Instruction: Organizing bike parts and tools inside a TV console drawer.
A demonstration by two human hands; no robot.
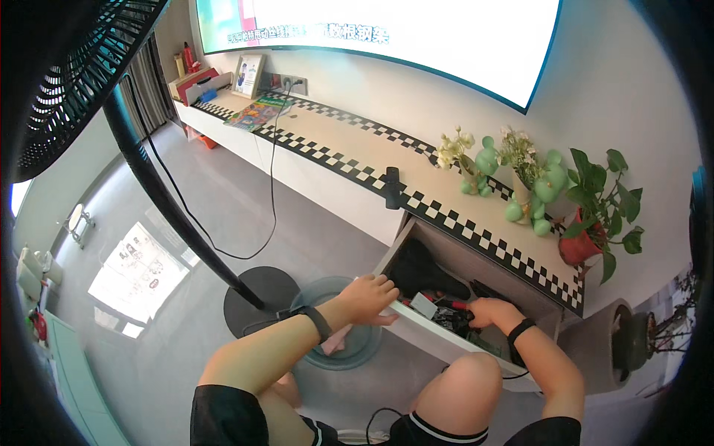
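Note:
An open drawer (429, 338) in the low white cabinet holds a black cloth or pouch (427, 270), a small white box (423, 306), a tangle of dark small items (453, 319) and something red. My left hand (365, 299) rests at the drawer's front left edge, fingers spread, with nothing in it. Inside the drawer, my right hand (491, 313) reaches down among the small items beside the red piece; its fingertips are partly hidden, so a grip cannot be made out. Below my left hand a translucent blue basin (365, 351) on the floor has a pink cloth (337, 341) in it.
On the checkered cabinet top are a remote control (392, 188), a magazine (257, 113), a picture frame (247, 76), flower vases with green balloon-like figures (487, 159) and a red-potted plant (580, 243). A black standing fan (184, 223) and its cord stand at left; a large planter (594, 348) is at right.

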